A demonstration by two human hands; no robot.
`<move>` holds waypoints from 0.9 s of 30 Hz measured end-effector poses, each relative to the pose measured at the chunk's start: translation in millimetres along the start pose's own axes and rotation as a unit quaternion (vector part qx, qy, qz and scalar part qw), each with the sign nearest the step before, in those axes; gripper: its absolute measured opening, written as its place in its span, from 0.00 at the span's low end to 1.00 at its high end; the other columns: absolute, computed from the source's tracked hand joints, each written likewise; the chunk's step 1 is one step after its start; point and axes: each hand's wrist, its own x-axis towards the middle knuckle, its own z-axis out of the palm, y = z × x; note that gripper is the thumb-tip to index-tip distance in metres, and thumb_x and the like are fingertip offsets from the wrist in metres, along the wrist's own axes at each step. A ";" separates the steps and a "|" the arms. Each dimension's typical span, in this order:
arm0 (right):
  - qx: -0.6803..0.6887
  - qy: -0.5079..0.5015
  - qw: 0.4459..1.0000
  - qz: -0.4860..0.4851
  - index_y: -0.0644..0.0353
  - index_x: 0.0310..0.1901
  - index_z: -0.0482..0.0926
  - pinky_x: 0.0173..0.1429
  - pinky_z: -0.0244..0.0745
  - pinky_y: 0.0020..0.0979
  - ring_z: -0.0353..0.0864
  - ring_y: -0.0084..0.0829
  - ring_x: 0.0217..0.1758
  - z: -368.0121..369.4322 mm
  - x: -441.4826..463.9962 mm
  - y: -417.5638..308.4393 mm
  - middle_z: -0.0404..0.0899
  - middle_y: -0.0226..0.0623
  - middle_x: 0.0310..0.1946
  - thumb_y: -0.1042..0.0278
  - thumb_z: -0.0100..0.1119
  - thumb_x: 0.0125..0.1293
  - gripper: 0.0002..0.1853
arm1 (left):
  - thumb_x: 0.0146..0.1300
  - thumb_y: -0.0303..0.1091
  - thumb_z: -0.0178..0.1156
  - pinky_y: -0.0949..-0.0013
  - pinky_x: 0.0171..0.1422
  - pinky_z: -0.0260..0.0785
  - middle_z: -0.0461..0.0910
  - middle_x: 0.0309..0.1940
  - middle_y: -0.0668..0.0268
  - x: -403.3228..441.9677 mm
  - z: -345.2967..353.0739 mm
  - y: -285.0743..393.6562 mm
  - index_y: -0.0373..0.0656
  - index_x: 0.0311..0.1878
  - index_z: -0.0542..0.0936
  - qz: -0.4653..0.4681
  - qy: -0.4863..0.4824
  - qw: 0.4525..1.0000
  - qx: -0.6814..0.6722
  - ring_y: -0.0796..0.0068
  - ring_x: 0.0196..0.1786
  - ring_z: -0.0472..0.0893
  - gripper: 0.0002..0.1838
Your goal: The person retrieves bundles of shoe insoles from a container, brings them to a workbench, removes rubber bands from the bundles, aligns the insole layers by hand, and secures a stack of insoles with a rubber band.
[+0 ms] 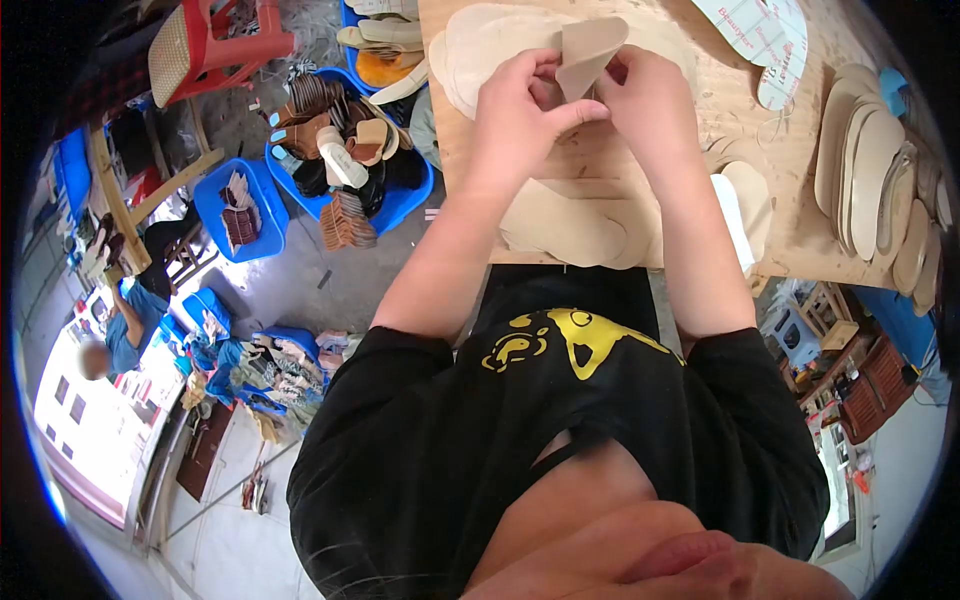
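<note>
Tan sole piece (594, 50), top middle of the frame.
Fingers of the left hand (537, 93) and right hand (640, 85) grip it over the worktop (795, 190).

The tabletop (795, 175) is pale wood with visible grain. Overlapping beige sheets (468, 75) lie at the far left, with beige cutouts (565, 225) along the near edge and a white piece (735, 222) right of these. A printed template (765, 35) lies at the far side; overlapping insoles (865, 165) line the right.
</note>
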 end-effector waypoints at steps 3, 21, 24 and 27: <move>-0.037 0.006 0.999 -0.032 0.64 0.33 0.83 0.42 0.77 0.39 0.83 0.45 0.35 2.5 4.3 3.3 0.83 0.46 0.29 0.68 0.60 0.56 0.09 | 0.46 0.31 0.77 0.77 0.38 0.72 0.79 0.29 0.70 8.5 -2.0 -12.5 0.35 0.49 0.77 0.035 -0.035 0.999 -0.010 0.83 0.31 0.78 0.27; 0.144 0.104 0.984 -0.004 0.67 0.36 0.80 0.42 0.76 0.36 0.83 0.40 0.34 14.7 -21.5 6.2 0.83 0.46 0.29 0.66 0.54 0.62 0.11 | 0.67 0.37 0.58 0.63 0.53 0.73 0.81 0.47 0.51 6.0 10.1 -11.2 0.31 0.51 0.78 -0.085 0.005 0.995 -0.061 0.60 0.51 0.81 0.18; 0.267 0.125 0.955 -0.019 0.68 0.38 0.79 0.41 0.75 0.33 0.81 0.34 0.32 22.4 -26.9 16.6 0.82 0.42 0.27 0.66 0.56 0.65 0.12 | 0.67 0.35 0.59 0.66 0.53 0.74 0.82 0.49 0.55 7.6 8.4 -19.1 0.30 0.54 0.76 -0.108 -0.019 0.978 -0.178 0.67 0.51 0.81 0.19; 0.323 0.134 0.936 -0.030 0.68 0.38 0.79 0.41 0.75 0.31 0.81 0.30 0.32 34.0 -24.9 24.6 0.82 0.40 0.28 0.65 0.58 0.65 0.12 | 0.67 0.34 0.60 0.67 0.55 0.74 0.82 0.50 0.57 3.6 1.3 -9.9 0.30 0.55 0.76 -0.128 -0.045 0.955 -0.265 0.70 0.50 0.81 0.19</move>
